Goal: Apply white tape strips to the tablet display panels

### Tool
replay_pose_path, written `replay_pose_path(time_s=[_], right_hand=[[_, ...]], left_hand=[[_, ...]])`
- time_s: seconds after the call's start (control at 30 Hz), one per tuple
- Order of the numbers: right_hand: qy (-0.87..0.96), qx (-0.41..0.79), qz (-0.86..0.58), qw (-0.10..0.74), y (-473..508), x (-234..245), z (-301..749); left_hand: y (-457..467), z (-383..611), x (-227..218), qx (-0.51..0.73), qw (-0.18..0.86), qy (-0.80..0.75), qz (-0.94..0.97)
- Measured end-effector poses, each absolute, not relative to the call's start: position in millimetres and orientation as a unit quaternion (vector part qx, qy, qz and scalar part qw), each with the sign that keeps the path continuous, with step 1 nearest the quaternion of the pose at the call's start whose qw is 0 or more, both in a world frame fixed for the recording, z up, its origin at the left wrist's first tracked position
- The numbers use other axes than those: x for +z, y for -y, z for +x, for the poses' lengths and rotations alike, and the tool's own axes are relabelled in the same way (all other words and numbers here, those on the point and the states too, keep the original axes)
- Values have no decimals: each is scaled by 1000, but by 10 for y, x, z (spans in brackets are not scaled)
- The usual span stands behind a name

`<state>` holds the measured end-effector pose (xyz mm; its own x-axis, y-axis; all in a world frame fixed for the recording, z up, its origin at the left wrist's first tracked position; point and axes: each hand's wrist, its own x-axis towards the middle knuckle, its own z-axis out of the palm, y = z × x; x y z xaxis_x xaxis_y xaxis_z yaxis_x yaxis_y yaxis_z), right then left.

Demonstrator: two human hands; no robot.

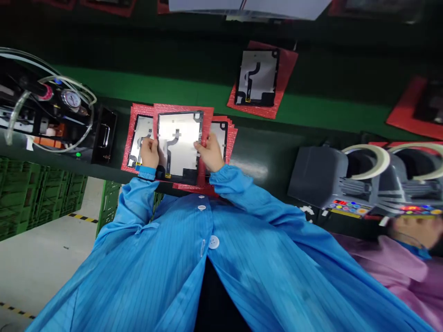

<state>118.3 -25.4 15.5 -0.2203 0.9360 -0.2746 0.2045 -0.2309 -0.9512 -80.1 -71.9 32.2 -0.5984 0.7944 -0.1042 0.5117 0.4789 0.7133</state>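
Note:
In front of my body, a flat display panel with a silvery back, black border and dark ribbon cable lies on a red foam sheet. My left hand is closed at its left edge, fingers curled. My right hand pinches the right edge between thumb and fingers. Beneath, to the left, a second panel rests on red foam. Another panel shows partly behind my right hand, on several stacked red sheets. Which layers my fingers grip besides the panel, I cannot tell.
Farther back on the green belt lies another panel on red foam. A machine with hoses and a gauge stands left. Tape dispensers stand right, near a co-worker's blurred hand. Green crates are at lower left.

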Motion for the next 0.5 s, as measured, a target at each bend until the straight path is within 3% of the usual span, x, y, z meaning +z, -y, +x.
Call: replay_pose_path(time_s=[0.17,0.27,0.33,0.4,0.5], right_hand=[[609,538,-545,208,11,110,368],[629,542,-536,152,-312,146,402],[606,484,-599,199,-679,201,768],[507,351,-739,271,-1100,257,1319],[414,277,-823,274,-1655,267,2116]], left_hand=[[568,-1463,411,249,154,-885,361],[474,-1560,359,169,143,-916,334],[442,-1516,315,124,128,-925,335],[432,-1448,284,94,112,-928,342],[440,-1389,284,59,101,-926,359]])
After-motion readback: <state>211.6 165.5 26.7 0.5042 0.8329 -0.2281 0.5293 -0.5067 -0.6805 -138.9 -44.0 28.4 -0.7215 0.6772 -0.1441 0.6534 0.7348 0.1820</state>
